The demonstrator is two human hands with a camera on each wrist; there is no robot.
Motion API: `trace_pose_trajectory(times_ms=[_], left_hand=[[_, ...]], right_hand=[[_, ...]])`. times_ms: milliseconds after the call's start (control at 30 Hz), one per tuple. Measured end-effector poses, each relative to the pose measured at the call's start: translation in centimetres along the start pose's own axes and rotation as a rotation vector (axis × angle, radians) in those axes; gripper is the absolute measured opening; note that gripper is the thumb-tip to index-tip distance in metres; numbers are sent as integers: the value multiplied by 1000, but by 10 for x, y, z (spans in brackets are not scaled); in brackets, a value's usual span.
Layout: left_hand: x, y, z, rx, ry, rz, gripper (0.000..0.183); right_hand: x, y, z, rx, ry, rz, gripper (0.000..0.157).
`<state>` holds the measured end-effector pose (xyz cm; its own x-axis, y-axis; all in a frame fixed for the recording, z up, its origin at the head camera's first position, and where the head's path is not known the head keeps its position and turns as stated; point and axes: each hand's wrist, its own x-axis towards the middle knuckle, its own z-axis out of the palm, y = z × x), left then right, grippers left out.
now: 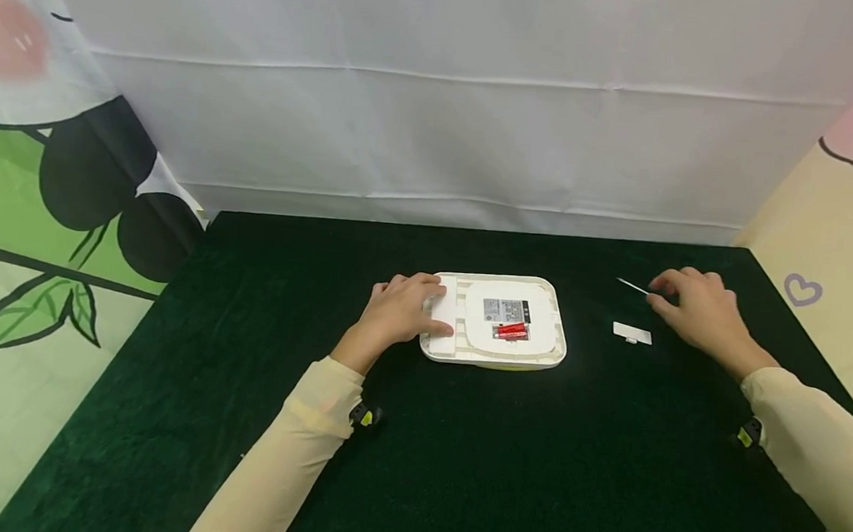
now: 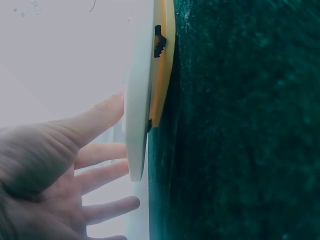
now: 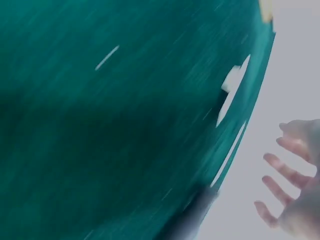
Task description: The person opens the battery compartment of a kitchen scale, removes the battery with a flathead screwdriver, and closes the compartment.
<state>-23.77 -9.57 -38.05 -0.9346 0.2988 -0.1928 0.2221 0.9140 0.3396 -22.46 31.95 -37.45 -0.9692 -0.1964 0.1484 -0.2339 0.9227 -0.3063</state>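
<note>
A white, rounded flat device (image 1: pixel 471 345) lies with its battery side up, a yellow part (image 2: pixel 164 75) beneath it. Red batteries (image 1: pixel 513 330) sit in its uncovered compartment. My left hand (image 1: pixel 400 310) rests on its left end, thumb and fingers extended onto the white surface. My right hand (image 1: pixel 701 313) hovers at the right with fingers spread, holding nothing in the right wrist view. Just by its thumb lies a thin metal shaft (image 1: pixel 631 285), with a blurred grey handle (image 3: pixel 192 215) at its end. A white battery cover (image 1: pixel 632 333) with a small tab lies nearer me.
Dark green cloth (image 1: pixel 515 473) covers the table. A white curtain (image 1: pixel 465 152) hangs behind its far edge, and printed cloths (image 1: pixel 840 265) flank it on both sides.
</note>
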Motion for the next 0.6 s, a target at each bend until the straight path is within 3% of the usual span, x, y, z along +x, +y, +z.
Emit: trace_pose_trajectory(times_ms=[133, 300, 600], left_hand=[[-1, -2, 1, -4, 3, -2, 73], [-2, -1, 0, 0, 5, -1, 73], [-4, 0, -2, 5, 6, 4, 73]], right_hand=[[16, -45, 9, 3, -45, -166, 16], [26, -91, 23, -21, -104, -284, 14], [29, -126, 35, -64, -177, -398, 14]])
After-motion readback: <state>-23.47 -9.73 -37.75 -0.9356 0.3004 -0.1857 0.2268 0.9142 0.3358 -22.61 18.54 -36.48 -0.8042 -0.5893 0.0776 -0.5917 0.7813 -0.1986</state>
